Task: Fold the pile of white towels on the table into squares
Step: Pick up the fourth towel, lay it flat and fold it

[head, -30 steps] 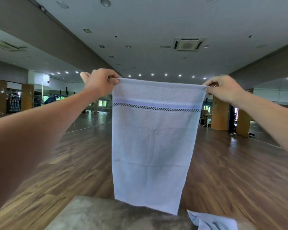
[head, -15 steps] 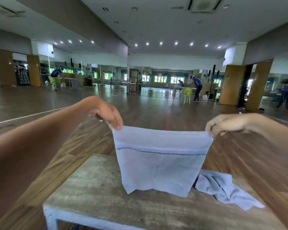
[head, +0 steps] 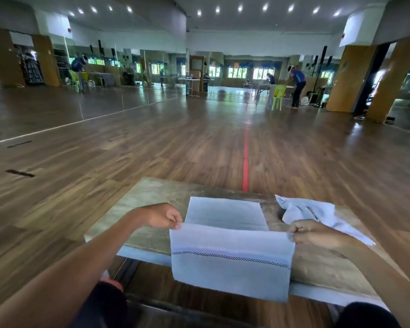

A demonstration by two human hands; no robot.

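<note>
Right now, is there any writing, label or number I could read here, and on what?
No text can be read.
The towel bears only a black checked band, no lettering.
The small red box high on the left wall is too small to read.

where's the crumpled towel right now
In the head view, the crumpled towel lies on the right side of the table, just beyond the right hand and right of the towel being folded.

Single head view, forward and down over the table [head: 152, 192]
</note>
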